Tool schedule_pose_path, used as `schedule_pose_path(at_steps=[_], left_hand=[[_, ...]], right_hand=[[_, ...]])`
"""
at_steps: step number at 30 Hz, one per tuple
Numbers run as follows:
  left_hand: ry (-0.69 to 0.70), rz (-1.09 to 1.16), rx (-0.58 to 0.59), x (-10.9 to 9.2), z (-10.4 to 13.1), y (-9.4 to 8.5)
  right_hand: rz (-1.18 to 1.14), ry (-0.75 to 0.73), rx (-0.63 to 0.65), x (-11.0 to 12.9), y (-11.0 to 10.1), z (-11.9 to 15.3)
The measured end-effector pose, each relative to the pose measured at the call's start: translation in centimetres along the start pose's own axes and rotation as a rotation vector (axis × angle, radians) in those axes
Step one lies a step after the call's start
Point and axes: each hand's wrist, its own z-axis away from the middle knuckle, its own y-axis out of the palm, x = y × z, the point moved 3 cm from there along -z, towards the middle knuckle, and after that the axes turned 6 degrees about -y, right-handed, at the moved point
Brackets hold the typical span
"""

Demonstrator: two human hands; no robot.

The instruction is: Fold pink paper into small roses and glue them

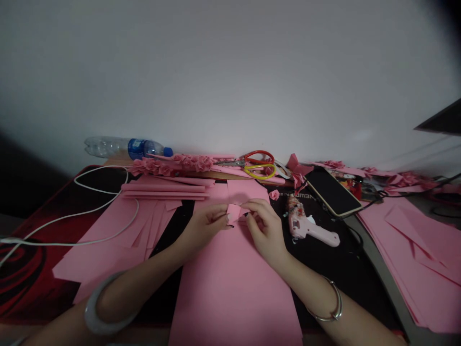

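Note:
A small piece of pink paper [234,212] is pinched between both hands, above a large pink sheet [236,288] in front of me. My left hand [211,222] grips its left side with thumb and fingers. My right hand [265,230] holds the right side, fingertips pressed together. The piece looks partly folded or curled, though the fingers cover much of it. Just beyond my right hand lies a small pink paper rose [274,194]. To the right of that hand rests a pale pink glue gun [313,230].
Scissors [259,166] with red and yellow handles lie at the back among paper roses [194,162]. Rolled pink paper [165,191] and loose sheets [108,240] are on the left, crossed by a white cable [72,243]. A bottle [126,146], a phone [333,191] and more sheets [418,259] surround the mat.

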Motion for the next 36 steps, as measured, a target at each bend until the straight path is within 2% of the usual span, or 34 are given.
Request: schedule_pose_path(at_steps=[3, 6, 13, 25, 29, 36], left_hand=[[-0.109, 0.116, 0.031, 0.5, 0.0, 0.1], [-0.160, 0.165, 0.042, 1.1, -0.1, 0.1], [-0.153, 0.142, 0.053, 1.4, -0.1, 0.1], [-0.194, 0.210, 0.035, 1.1, 0.0, 0.2], [-0.219, 0.206, -0.002, 0.8, 0.2, 0.2], [-0.192, 0.244, -0.040, 1.1, 0.0, -0.5]], right_hand=[[-0.024, -0.038, 0.005, 0.2, 0.0, 0.0], [-0.039, -0.055, 0.006, 0.3, 0.1, 0.0], [-0.043, -0.042, 0.002, 0.1, 0.2, 0.0], [0.018, -0.144, -0.019, 0.4, 0.1, 0.0], [0.082, -0.204, 0.012, 0.4, 0.2, 0.1], [0.148, -0.236, 0.142, 0.5, 0.5, 0.2]])
